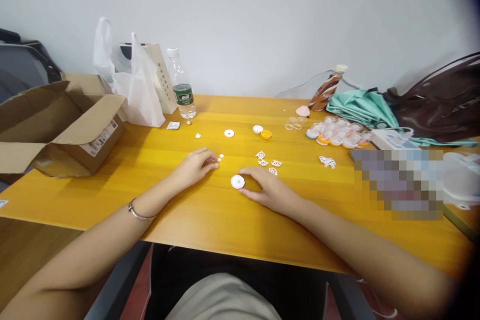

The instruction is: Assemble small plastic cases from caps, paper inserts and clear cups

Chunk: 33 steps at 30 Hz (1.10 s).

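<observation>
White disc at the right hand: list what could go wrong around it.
The right hand appears to touch the white disc only at its edge, so the disc might slip sideways. The left hand is right by tiny white pieces, which could be knocked away. Loose white openwork pieces lie close beyond the right hand and might get brushed.

A shiny yellow table (pixel 180 230) goes across the middle of the frame. On it are an open brown box (pixel 77 152) at left, a water bottle (pixel 184 100) at upper left, little white pieces (pixel 276 163) near the middle, and a brown bottle (pixel 325 93) at upper right.
</observation>
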Tool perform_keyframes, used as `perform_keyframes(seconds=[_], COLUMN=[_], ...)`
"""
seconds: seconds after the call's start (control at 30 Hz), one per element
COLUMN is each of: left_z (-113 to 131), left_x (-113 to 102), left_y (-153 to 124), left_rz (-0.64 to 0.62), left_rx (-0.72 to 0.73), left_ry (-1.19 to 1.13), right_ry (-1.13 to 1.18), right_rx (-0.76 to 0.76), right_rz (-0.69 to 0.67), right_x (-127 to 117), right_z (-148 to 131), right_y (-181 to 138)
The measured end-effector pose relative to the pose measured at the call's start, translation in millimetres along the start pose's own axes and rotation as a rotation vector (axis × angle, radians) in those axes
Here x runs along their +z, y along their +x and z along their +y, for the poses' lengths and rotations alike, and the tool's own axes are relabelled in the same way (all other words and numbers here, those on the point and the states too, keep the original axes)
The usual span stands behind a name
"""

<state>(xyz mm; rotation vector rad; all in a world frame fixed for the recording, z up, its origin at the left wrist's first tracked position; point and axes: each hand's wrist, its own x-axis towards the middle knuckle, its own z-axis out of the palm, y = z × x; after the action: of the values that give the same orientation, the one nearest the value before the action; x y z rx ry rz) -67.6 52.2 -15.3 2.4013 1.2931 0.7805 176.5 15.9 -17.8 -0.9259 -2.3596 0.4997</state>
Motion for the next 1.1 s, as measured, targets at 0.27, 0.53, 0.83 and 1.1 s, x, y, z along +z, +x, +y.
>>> perform_keyframes(seconds=[0.27,0.53,0.83,1.1], left_z=[10.8,15.8,36.8,33.2], left_x=[0.5,2.5,12.4,15.6], left_y=[1.1,-5.4,-11.1,-12.4], left_rz=[-0.048,-0.06,-0.129,-0.155], left_rx=[0.026,0.206,0.443,0.436], left_ry=[0.172,0.347,0.004,-0.002], right_ry=[0.038,0.067,0.135,0.153], right_rx=[0.028,0.025,0.015,-0.003], right_rz=[0.023,-0.02,-0.051,-0.047], right_x=[3.3,2.8,2.1,2.4], right_z=[0.7,0.0,-1.0,-0.1], right_y=[0.9,0.0,1.4,1.9])
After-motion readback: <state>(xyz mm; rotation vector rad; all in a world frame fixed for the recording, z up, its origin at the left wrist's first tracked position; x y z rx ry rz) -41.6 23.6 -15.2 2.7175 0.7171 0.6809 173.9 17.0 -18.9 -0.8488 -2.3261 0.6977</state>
